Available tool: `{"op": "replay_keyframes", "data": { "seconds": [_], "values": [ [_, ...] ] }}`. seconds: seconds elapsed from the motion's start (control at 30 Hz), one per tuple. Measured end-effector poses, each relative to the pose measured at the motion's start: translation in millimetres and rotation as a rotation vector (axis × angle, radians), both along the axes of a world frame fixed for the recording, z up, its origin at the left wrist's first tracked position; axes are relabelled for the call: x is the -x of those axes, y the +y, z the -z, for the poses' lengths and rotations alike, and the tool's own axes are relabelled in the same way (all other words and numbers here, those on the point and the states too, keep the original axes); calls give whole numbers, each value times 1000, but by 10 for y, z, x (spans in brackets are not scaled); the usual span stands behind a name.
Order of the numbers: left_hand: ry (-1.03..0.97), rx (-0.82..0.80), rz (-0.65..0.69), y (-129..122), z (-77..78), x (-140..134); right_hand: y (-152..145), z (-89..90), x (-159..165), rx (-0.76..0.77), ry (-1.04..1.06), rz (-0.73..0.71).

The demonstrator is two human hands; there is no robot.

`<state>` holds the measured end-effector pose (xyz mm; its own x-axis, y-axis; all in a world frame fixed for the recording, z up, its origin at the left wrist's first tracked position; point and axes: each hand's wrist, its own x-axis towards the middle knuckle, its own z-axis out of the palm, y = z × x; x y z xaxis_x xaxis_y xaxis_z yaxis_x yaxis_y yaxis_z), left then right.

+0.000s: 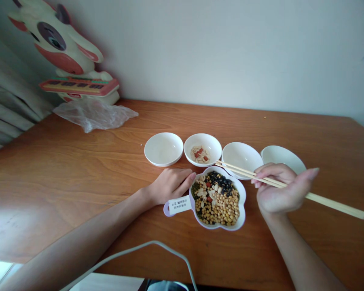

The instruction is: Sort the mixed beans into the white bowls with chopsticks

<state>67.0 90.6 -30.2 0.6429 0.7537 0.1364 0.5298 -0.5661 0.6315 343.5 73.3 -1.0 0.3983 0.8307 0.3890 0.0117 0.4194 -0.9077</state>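
Note:
In my right hand [283,188] is a pair of wooden chopsticks [333,205], held closed round their middle. Their tips point left, above the gap between the second and third bowls and near the back rim of a flower-shaped bowl [242,204]. That bowl holds mixed yellow soybeans [223,208], black beans [220,180], pale peanut halves [202,192] and some green beans at the edge. My left hand [170,185] lies on the table with curled fingers, its fingertips at the bowl's left rim. Nothing shows between the chopstick tips.
Behind stand a white bowl [164,149], a second white bowl [214,149] with peanut pieces, a third white bowl [241,155] and another [280,155] partly behind my right hand. A plastic bag [94,115] and cow toy [79,87] stand back left. A cable [153,242] crosses in front.

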Motion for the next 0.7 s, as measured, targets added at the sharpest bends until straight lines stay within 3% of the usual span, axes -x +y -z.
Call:
{"op": "replay_keyframes", "data": {
  "seconds": [0.7],
  "values": [
    [20, 26, 13, 3, 6, 4, 25, 42, 58, 137, -80, 6]
  ]
}}
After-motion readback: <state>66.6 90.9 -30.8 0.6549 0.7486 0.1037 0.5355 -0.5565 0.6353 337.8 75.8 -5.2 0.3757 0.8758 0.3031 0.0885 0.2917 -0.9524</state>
